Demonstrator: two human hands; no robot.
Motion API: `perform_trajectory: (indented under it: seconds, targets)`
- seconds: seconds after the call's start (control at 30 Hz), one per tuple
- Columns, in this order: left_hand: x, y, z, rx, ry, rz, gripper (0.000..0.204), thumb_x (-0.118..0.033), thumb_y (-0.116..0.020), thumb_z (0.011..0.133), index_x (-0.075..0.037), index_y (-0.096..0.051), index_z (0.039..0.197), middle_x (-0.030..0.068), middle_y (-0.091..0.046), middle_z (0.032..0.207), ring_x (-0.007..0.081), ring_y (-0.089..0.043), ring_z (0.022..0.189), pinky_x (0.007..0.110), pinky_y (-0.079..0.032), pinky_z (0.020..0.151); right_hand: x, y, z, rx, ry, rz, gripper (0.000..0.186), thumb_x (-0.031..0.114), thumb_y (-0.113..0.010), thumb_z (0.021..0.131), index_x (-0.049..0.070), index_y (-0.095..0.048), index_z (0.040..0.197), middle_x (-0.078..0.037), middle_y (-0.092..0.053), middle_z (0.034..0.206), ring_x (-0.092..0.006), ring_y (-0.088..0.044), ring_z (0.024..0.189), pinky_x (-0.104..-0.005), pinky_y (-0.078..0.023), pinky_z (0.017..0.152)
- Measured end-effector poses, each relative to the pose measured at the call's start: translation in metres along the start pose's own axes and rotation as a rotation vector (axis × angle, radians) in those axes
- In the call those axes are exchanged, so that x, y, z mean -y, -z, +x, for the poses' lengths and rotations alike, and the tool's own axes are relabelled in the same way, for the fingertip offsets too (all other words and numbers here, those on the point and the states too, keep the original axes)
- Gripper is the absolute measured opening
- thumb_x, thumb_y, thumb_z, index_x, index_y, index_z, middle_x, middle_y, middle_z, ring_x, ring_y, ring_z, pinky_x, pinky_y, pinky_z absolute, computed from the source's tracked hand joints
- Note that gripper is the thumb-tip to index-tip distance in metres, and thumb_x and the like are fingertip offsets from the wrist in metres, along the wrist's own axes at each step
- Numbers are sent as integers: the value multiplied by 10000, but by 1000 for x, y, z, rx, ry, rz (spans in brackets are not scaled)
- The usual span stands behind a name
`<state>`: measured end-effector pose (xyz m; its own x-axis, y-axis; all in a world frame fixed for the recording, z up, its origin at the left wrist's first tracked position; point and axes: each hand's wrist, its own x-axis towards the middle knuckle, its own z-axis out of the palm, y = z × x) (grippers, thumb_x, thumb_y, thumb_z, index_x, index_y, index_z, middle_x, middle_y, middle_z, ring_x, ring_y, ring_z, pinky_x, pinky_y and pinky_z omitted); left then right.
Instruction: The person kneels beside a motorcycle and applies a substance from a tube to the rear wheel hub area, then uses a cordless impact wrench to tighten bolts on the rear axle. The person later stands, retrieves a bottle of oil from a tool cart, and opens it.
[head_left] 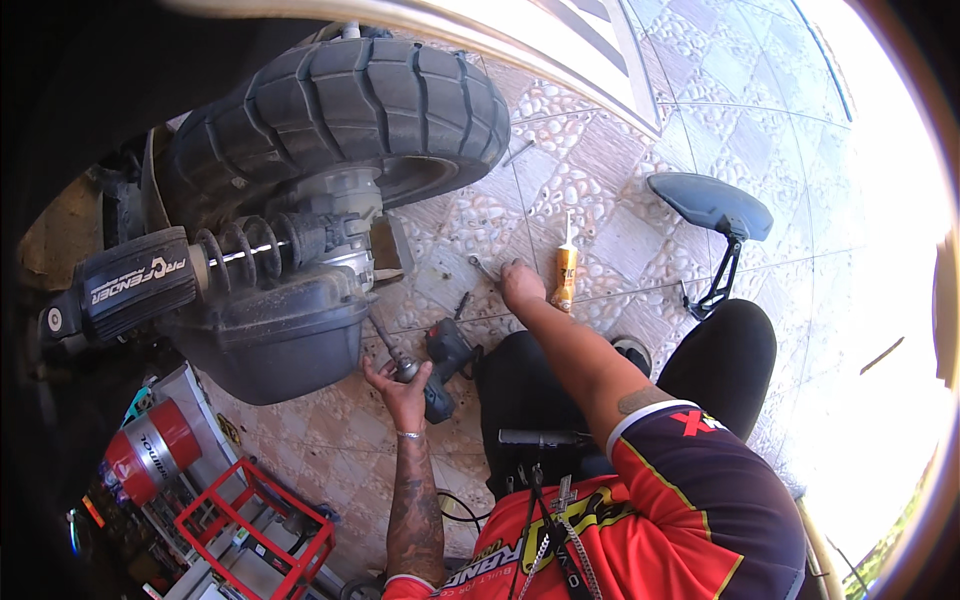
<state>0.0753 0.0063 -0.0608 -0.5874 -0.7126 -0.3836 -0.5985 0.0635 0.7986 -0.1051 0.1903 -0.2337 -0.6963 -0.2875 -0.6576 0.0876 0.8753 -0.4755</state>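
Note:
My left hand, fingers wrapped, grips a metal tool with a long thin shaft and a rounded grey body; its exact kind is unclear. The shaft points up toward the black plastic housing of a scooter. Just right of that hand, a dark cordless power driver lies on the tiles. Farther right, my right hand is closed on a wrench at floor level, its ring end showing past the fingers. A yellow tube with a white nozzle lies beside it.
The scooter's rear wheel and coil shock absorber fill the upper left. A dark mudguard on a bracket lies at right. A small bolt and thin rod lie on the floor. A red rack and red can stand lower left.

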Motion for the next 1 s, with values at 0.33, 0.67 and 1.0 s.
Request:
perform_trajectory:
  seconds: [0.33, 0.67, 1.0]
  targets:
    - [-2, 1, -3, -25, -19, 62, 1173, -29, -896, 698, -80, -98, 1555, 184, -452, 1293, 249, -515, 1132, 377, -496, 949, 23, -2, -9, -110, 237, -10, 258, 161, -442, 999, 28, -578, 1173, -207, -679, 1055, -406, -697, 935, -499, -568, 811]
    - [2, 1, -1, -8, -7, -23, 1184, -45, -906, 691, -86, -96, 1554, 189, -440, 1296, 253, -501, 1142, 390, -489, 952, 124, 164, -49, -215, 789, -162, 295, 126, -520, 920, 89, -600, 1201, -164, -688, 969, -362, -709, 859, -469, -567, 720]
    - [-5, 0, -3, -25, 6, 64, 1213, -84, -913, 687, -79, -71, 1561, 202, -425, 1307, 273, -461, 1194, 410, -462, 987, 163, 212, -74, -90, 717, -213, 237, 157, -559, 915, 52, -760, 983, -168, -739, 962, -332, -740, 893, -419, -604, 740]
